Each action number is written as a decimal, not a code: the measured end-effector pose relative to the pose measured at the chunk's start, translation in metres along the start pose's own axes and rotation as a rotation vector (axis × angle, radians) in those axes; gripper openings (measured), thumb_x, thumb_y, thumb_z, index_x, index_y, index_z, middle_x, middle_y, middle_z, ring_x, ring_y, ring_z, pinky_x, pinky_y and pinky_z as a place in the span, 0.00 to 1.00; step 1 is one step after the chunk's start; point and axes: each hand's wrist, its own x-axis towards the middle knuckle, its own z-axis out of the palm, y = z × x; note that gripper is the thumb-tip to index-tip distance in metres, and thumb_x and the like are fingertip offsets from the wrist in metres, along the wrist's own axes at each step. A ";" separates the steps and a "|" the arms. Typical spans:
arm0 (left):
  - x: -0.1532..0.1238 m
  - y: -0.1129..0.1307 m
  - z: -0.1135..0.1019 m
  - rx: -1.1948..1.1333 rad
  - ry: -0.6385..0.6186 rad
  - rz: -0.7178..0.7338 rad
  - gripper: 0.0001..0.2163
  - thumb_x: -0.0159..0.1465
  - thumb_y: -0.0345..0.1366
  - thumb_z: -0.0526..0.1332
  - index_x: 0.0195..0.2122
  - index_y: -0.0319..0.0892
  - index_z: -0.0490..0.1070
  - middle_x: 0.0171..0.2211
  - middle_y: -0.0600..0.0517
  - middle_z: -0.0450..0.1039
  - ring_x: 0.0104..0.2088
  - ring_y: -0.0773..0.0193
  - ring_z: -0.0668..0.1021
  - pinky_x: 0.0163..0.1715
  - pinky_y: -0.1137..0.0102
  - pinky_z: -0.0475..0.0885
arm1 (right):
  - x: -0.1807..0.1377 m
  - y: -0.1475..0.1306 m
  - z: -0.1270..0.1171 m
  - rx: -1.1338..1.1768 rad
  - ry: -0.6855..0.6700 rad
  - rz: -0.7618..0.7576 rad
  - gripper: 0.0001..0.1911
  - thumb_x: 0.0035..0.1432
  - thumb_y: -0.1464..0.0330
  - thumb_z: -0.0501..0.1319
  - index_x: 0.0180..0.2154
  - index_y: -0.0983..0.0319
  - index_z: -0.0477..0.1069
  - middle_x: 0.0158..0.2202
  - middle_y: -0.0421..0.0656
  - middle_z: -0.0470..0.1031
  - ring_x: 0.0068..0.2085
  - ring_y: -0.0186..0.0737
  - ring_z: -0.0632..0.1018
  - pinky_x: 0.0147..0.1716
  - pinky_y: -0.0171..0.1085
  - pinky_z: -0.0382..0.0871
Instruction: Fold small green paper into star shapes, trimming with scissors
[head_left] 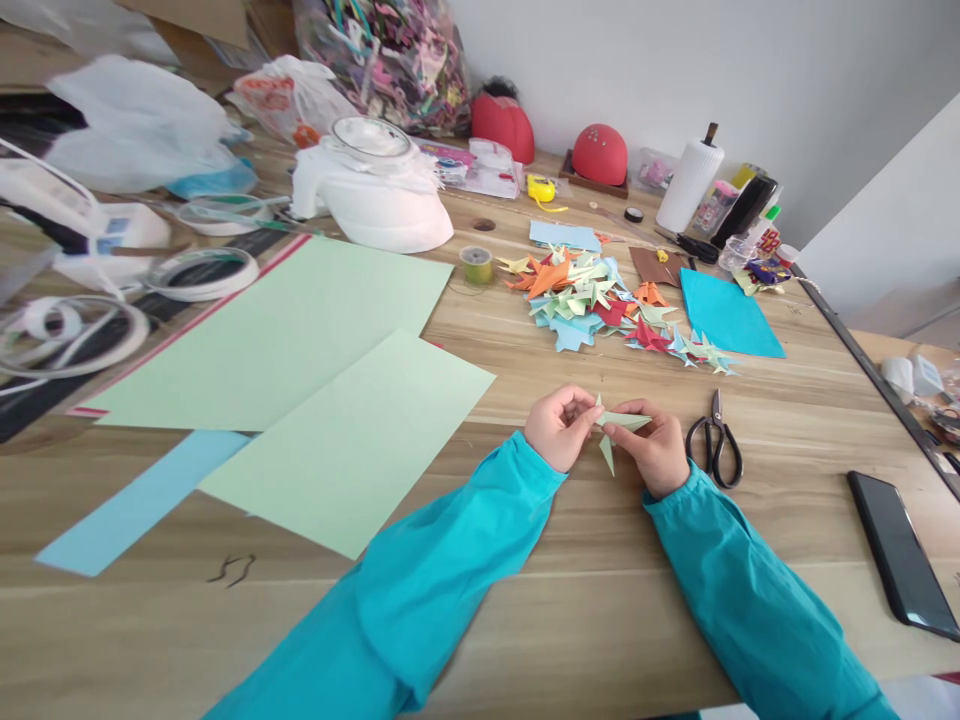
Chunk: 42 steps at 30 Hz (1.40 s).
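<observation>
Between my two hands is a pale green paper star (619,421) with long pointed tips, held just above the wooden table. My left hand (561,425) pinches its left side between thumb and fingers. On its right side, my right hand (649,442) grips another point of it. One tip sticks up and one hangs down between the hands. Black-handled scissors (716,445) lie just right of my right hand, blades pointing away. Beyond my hands lies a heap of folded paper stars (574,295) in green, orange, red and blue.
Large pale green paper sheets (352,440) and a light blue strip (142,505) lie to the left. A turquoise sheet (731,312) is at the back right, a phone (904,550) at the right. A thread spool (476,266) stands left of the heap, white tape rolls (199,272) further left.
</observation>
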 end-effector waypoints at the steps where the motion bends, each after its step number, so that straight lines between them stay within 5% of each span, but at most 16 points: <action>1: 0.000 0.001 0.000 -0.004 -0.004 -0.010 0.08 0.48 0.36 0.64 0.22 0.38 0.66 0.13 0.58 0.63 0.13 0.74 0.66 0.14 0.78 0.60 | 0.000 -0.001 0.000 -0.008 -0.002 0.000 0.15 0.33 0.66 0.71 0.27 0.63 0.71 0.20 0.37 0.71 0.20 0.31 0.69 0.20 0.31 0.64; 12: 0.001 0.005 0.000 -0.090 -0.059 -0.127 0.12 0.48 0.41 0.64 0.25 0.38 0.68 0.16 0.56 0.68 0.17 0.71 0.70 0.19 0.75 0.66 | 0.001 0.000 -0.001 0.038 0.028 0.031 0.16 0.33 0.66 0.70 0.28 0.63 0.70 0.18 0.36 0.71 0.18 0.31 0.69 0.18 0.31 0.62; 18: -0.001 0.004 -0.001 -0.012 -0.221 -0.113 0.13 0.50 0.43 0.62 0.20 0.38 0.66 0.17 0.55 0.68 0.18 0.72 0.68 0.20 0.75 0.64 | 0.002 0.003 -0.003 0.069 0.036 0.024 0.16 0.35 0.67 0.70 0.30 0.63 0.71 0.21 0.38 0.73 0.20 0.32 0.71 0.19 0.31 0.64; 26: 0.000 0.005 -0.002 -0.025 -0.171 -0.100 0.13 0.51 0.44 0.62 0.21 0.38 0.65 0.16 0.55 0.67 0.17 0.72 0.68 0.20 0.75 0.64 | 0.004 0.008 -0.005 0.173 -0.008 0.026 0.13 0.44 0.64 0.66 0.34 0.62 0.71 0.22 0.38 0.73 0.19 0.31 0.71 0.19 0.31 0.66; 34: -0.002 0.008 -0.002 -0.007 -0.145 -0.046 0.13 0.53 0.42 0.60 0.21 0.37 0.64 0.17 0.55 0.66 0.17 0.73 0.67 0.19 0.76 0.63 | 0.004 0.004 -0.001 0.148 0.037 -0.006 0.21 0.38 0.64 0.69 0.36 0.61 0.65 0.23 0.37 0.73 0.20 0.32 0.72 0.18 0.32 0.66; 42: -0.004 0.006 -0.001 -0.008 -0.192 -0.049 0.12 0.53 0.41 0.60 0.21 0.38 0.64 0.16 0.56 0.65 0.18 0.73 0.67 0.20 0.76 0.64 | 0.000 -0.004 0.001 0.001 -0.161 -0.086 0.11 0.41 0.64 0.68 0.24 0.64 0.71 0.21 0.38 0.71 0.25 0.34 0.71 0.26 0.34 0.65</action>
